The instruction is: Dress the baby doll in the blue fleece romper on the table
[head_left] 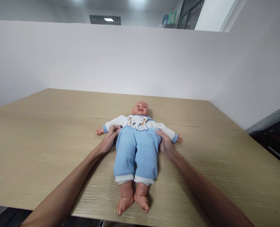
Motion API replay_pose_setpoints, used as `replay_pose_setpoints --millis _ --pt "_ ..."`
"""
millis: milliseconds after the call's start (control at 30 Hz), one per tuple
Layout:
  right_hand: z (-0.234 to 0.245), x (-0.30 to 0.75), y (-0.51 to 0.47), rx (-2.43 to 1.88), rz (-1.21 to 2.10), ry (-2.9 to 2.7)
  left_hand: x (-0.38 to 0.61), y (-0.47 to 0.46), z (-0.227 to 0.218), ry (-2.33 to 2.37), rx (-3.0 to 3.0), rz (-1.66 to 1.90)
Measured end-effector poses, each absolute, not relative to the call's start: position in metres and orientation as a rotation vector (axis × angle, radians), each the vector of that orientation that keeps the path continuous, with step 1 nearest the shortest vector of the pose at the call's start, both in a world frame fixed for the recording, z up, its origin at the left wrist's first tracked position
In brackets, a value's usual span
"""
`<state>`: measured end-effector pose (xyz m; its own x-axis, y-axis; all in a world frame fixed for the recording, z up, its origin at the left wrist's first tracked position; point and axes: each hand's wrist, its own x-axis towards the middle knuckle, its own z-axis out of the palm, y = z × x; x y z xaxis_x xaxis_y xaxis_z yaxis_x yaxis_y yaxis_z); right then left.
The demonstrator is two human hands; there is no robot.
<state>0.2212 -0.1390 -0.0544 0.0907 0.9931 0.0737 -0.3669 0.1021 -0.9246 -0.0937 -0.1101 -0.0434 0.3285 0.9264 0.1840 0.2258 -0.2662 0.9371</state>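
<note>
A baby doll (137, 148) lies on its back on the wooden table (47, 142), head away from me, bare feet near the front edge. It wears fuzzy light-blue trousers and a white top with an elephant bib (138, 122). My left hand (110, 138) grips the doll's side at the trouser waist, fingers curled onto the fabric. My right hand (165, 145) holds the opposite side of the waist, fingers partly tucked under the cloth.
White partition walls (130, 63) stand behind the table and along its right side. A dark area (274, 138) lies beyond the table's right edge. The table's front edge runs just below the doll's feet.
</note>
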Motion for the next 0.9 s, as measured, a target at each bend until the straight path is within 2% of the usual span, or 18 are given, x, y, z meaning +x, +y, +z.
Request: replay_pose_setpoints --millis 200,567,900 --pt "-0.046 0.221 -0.148 -0.874 1.354 -0.888 -0.096 -0.109 -0.042 1.021 1.736 0.95" --pt "-0.045 0.223 -0.153 -0.962 1.243 -0.996 -0.098 -0.107 -0.034 1.008 1.708 0.894" --pt "-0.043 0.218 -0.158 -0.963 1.284 -0.998 -0.106 -0.105 -0.033 0.974 1.754 0.852"
